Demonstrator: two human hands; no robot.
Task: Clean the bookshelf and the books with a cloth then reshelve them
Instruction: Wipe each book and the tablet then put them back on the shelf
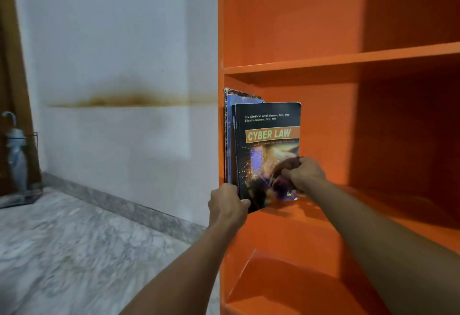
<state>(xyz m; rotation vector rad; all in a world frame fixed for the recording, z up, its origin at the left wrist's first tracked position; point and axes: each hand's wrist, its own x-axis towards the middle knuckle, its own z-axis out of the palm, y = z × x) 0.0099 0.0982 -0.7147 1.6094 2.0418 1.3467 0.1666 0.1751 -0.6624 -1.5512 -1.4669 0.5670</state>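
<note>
Standing far to the left, a folded umbrella (16,150) in a wire holder sits by the stained wall (112,53), well apart from the work. Closer in, the left hand (227,205) curls round the lower spine corner of the Cyber Law book (267,135), just in front of the side panel (221,41) of the orange bookshelf (348,58). The book stands nearly upright, part way into the middle compartment. Its spine is beside a blue book (230,140) and a patterned book (226,120) that stand against that panel. The right hand (306,174) pinches the lower outer edge of the cover, fingers curled.

The step looks like reshelving: seating this book flush beside its neighbours. To do it well, set the bottom edge flat on the shelf board and push straight back with both hands. Release the spine corner before fingers get trapped against the panel's front edge. The soft cover may bend if the right-hand pinch squeezes hard. Rightward the compartment lies open, so that hand can draw out sideways, and the board above sits well clear of the book tops.
</note>
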